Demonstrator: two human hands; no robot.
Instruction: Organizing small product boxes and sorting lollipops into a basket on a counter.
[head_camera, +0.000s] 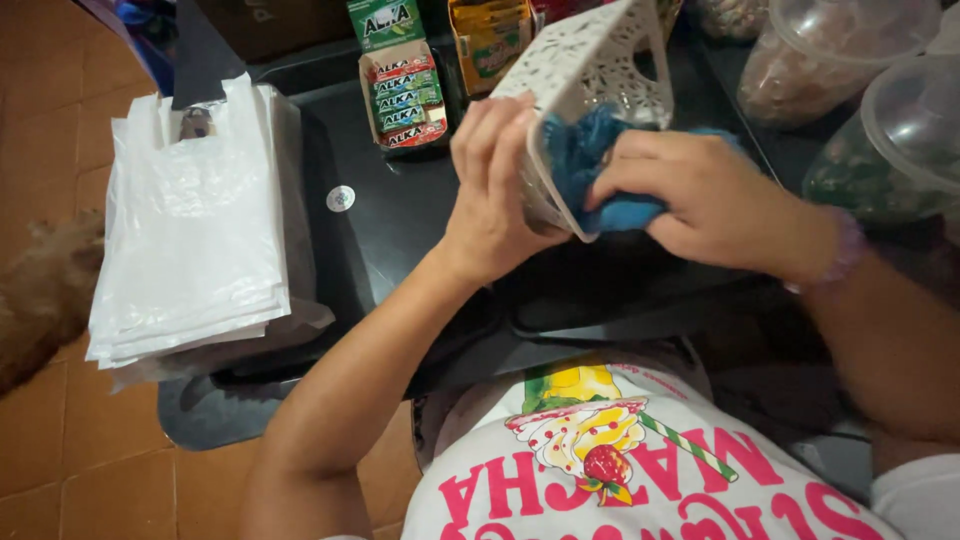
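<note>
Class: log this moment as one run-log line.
left hand: holds basket | right hand: presses blue cloth into basket | bags: stacked at left

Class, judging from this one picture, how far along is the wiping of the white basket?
Done: nothing is visibly finished. In hand: the left hand steadies the tilted white lattice basket while the right hand presses a blue cloth inside it. Left: the outside shows no wiping yet.

White perforated plastic basket (590, 70) is tilting on its side, open end facing right hand (700, 195), left hand (490, 190) gripping its rim. Crumpled blue cloth (585, 165) is sitting inside basket, pressed under right hand.
</note>
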